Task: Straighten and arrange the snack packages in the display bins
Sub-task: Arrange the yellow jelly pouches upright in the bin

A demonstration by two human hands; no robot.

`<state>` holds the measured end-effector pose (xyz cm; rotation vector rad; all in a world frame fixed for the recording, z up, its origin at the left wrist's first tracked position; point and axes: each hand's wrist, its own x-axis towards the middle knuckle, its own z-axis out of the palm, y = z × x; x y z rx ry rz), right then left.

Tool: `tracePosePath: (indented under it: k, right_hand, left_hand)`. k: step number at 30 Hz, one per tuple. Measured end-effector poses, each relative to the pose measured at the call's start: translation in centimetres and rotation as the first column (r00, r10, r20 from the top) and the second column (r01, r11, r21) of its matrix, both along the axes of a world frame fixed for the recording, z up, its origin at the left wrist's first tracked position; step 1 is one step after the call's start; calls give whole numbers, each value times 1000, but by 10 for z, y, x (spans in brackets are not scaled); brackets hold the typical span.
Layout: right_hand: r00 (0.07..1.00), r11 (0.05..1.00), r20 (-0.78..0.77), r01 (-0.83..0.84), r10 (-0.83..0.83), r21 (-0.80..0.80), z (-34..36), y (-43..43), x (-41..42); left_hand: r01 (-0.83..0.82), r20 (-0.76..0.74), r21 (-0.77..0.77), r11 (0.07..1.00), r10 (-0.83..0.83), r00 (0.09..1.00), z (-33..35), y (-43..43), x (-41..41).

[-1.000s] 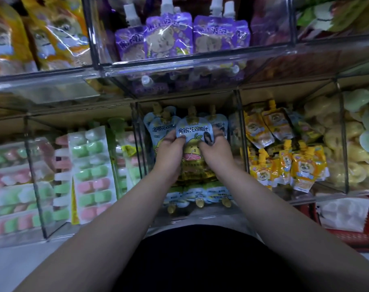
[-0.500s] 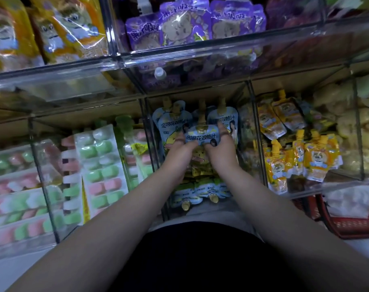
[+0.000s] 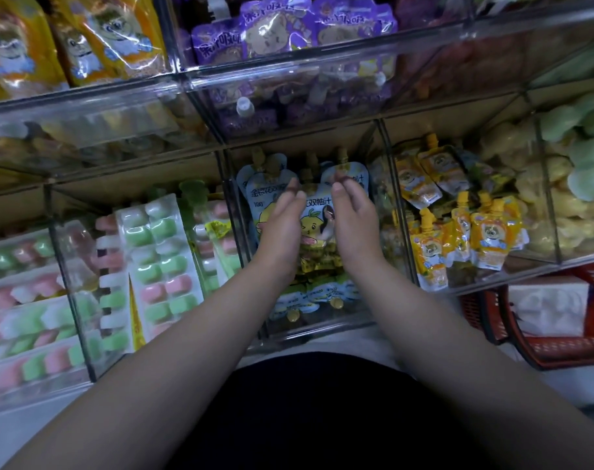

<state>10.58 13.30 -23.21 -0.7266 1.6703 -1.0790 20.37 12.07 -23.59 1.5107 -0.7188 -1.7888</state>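
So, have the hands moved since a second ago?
Yes. The left hand and right hand have released the front pouch and opened, fingers now stretching further back toward the rear pouches.

Both arms are bare up to the frame edge: the left forearm (image 3: 187, 351) comes in from 7 o'clock, the right forearm (image 3: 441, 334) from 5 o'clock. The fingertips of the left hand (image 3: 282, 225) and right hand (image 3: 353, 222) are blurred. At 6 o'clock a plain black garment (image 3: 309, 412), probably a top, covers the torso.

Dim, glare on clear bins (image 3: 288, 79), fingertips (image 3: 339, 179) motion-blurred, edges perhaps bowed
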Motion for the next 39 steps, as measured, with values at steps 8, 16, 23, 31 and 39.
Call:
tracePosePath:
  k: [8, 16, 23, 31, 39]
  right_hand:
    - [994, 994, 85, -53, 61, -91, 22, 11, -31]
    - [980, 960, 120, -123, 157, -252, 55, 10, -77]
    - [973, 942, 104, -170, 207, -289, 66, 4, -117]
    - [956, 929, 67, -258, 285, -266, 60, -3, -155]
    - [946, 922, 78, -287, 316, -258, 54, -8, -196]
  left_hand:
    - [-47, -104, -84, 995, 38, 994, 39, 20, -28]
    - [-90, -165, -199, 976, 57, 985, 73, 24, -76]
    - [-165, -187, -232, 959, 122, 975, 89, 22, -116]
    - [-239, -208, -223, 945, 194, 959, 89, 19, -157]
    - [-310, -209, -222, 924, 265, 941, 77, 14, -189]
